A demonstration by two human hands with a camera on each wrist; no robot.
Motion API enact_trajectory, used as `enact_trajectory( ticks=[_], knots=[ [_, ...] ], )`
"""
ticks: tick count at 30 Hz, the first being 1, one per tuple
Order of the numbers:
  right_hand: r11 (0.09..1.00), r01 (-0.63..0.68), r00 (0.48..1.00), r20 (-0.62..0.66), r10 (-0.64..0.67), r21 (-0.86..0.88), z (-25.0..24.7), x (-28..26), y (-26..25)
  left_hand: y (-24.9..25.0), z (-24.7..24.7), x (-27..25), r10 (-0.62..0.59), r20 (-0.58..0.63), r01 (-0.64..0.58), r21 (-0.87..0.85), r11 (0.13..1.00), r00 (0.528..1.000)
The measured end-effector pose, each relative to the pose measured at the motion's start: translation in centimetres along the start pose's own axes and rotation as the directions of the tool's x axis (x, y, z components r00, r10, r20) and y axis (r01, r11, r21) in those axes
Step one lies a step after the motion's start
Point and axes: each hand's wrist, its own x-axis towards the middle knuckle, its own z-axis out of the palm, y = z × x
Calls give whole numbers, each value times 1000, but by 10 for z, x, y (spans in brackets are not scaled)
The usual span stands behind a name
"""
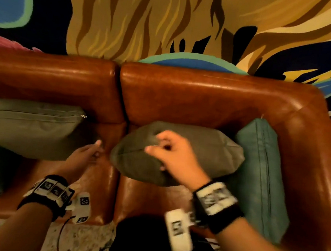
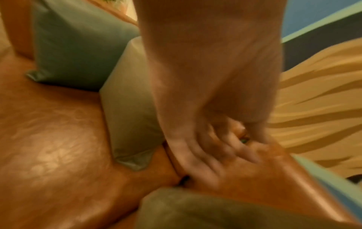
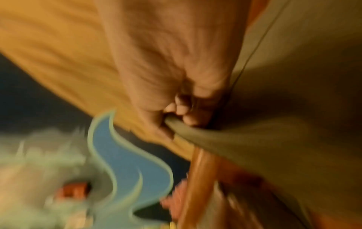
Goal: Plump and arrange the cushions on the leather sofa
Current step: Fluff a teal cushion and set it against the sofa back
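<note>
1. The sofa (image 1: 202, 96) stands before the mural wall (image 1: 148, 25).
2. 1 cushion (image 1: 30, 126) leans on the left backrest.
3. A 2nd cushion (image 1: 208, 148) lies on the right seat.
4. A 3rd cushion (image 1: 260, 172) stands right of it, against the armrest (image 1: 312, 156).
5. The floor (image 1: 84, 239) lies nearest.

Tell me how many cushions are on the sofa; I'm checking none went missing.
4: olive cushion at left, teal cushion beyond it, dark olive cushion in the right hand, teal cushion against the right armrest. More may lie out of view.
</note>
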Motion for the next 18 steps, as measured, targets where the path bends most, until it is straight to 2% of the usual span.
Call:
enact_trajectory(
  ticks=[2,3,4,5,7,8,9,10,11,12,13,14,15,16,17,18],
  knots=[
    [987,28,998,-59,-38,-157,63,17,26,12,17,-15,-37,288,87,-164,983,957],
    [978,-3,997,-72,-12,-210,88,23,38,12,26,-17,-43,357,105,-157,982,933],
    [964,-65,997,-67,49,-256,105,29,51,10,36,-17,-48,349,83,-85,993,936],
    [954,-123,992,-40,117,-275,113,33,62,5,45,-11,-30,281,26,18,1000,959],
    [956,-151,976,116,185,-252,113,37,73,-12,51,0,82,68,-93,184,978,994],
    [960,-124,969,178,172,-251,103,38,75,-19,48,5,155,-44,-137,274,952,987],
    [953,-72,979,161,124,-293,90,38,78,-26,42,9,202,-151,-140,344,928,968],
    [913,-21,998,44,43,-406,72,40,79,-29,36,9,222,-225,-133,352,926,949],
    [815,-31,987,-148,-68,-579,48,42,82,-29,34,5,240,-275,-137,348,928,931],
    [647,-145,922,-340,-187,-749,20,41,85,-27,32,-1,258,-317,-141,347,927,913],
    [521,-307,829,-493,-266,-797,-13,41,91,-25,33,-5,293,-351,-152,376,914,889],
    [500,-441,742,-616,-265,-746,-42,38,98,-24,35,-7,329,-380,-163,407,899,865],
    [551,-526,691,-703,-167,-648,-68,38,101,-23,36,-9,345,-405,-161,423,892,847],
    [641,-568,665,-747,-13,-517,-87,40,107,-21,42,-12,340,-425,-152,417,896,839],
    [725,-555,678,-727,110,-408,-100,44,111,-18,49,-14,324,-430,-141,404,904,843],
    [802,-484,725,-673,146,-349,-105,48,112,-15,58,-18,319,-424,-139,403,905,848]
  ],
)
